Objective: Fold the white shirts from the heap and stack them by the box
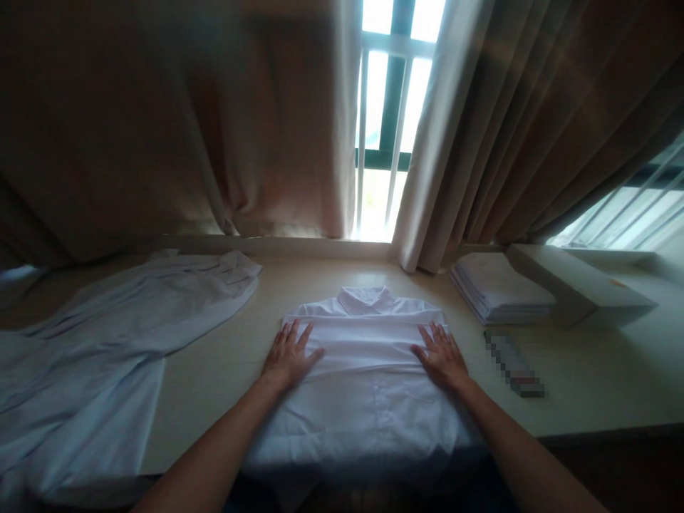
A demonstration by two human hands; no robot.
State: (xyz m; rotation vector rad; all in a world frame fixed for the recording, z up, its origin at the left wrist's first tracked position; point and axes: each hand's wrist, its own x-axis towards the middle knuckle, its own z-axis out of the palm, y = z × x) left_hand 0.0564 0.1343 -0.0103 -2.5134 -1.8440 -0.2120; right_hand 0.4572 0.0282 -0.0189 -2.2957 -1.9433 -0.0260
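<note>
A white collared shirt (368, 399) lies spread on the table in front of me, its collar pointing away toward the window. Its lower part reaches the table's near edge. My left hand (291, 354) rests flat on the shirt's left side below the shoulder, fingers spread. On the opposite side my right hand (441, 354) lies the same way, palm down with the fingers apart. Between the two hands the cloth shows a few horizontal creases. Neither hand grips anything.
Unfolded white shirts (144, 313) cover the table's left side. At the back right sits a stack of folded white garments (499, 285) beside a white box (582, 285). A pixelated object (514, 363) lies right of my right hand. Curtains (278, 128) hang behind the table (208, 399).
</note>
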